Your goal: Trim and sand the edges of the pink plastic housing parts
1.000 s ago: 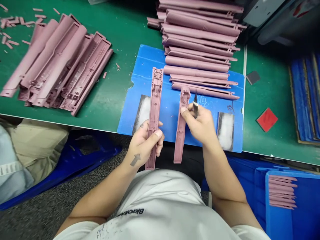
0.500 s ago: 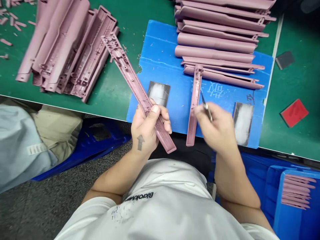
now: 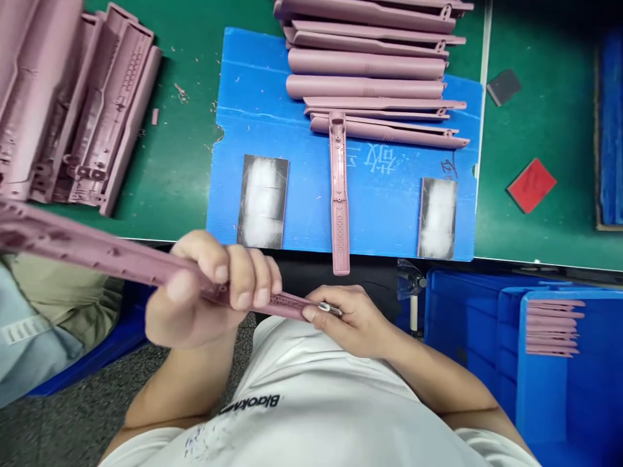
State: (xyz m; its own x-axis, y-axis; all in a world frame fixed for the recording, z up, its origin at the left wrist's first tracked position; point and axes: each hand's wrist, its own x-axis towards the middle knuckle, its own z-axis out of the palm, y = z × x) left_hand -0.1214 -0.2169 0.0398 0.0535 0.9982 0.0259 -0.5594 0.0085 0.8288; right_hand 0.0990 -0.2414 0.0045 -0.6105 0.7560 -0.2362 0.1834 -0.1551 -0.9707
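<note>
A long pink plastic housing half runs slantwise in front of my body, its ribbed inner side partly turned up. My left hand is closed around its middle, fingers over the top. At the right end of the housing, my right hand pinches the tip between thumb and fingers. That hand also holds a slim metal craft knife; mostly its bright handle end shows, and the blade is hidden. A second pink housing half lies inner side up on the blue sheet, overhanging its front edge.
Several pink housings lie in a row at the back, and more pink shells at the left. Two grey-white abrasive pads flank the single half. A red pad and blue bin are right. A person's sleeve is left.
My left hand has pulled the housing half down and tilted it nearly level, closer to my body. My right hand has left the half on the sheet and come to the held housing's end. The view has shifted right.
</note>
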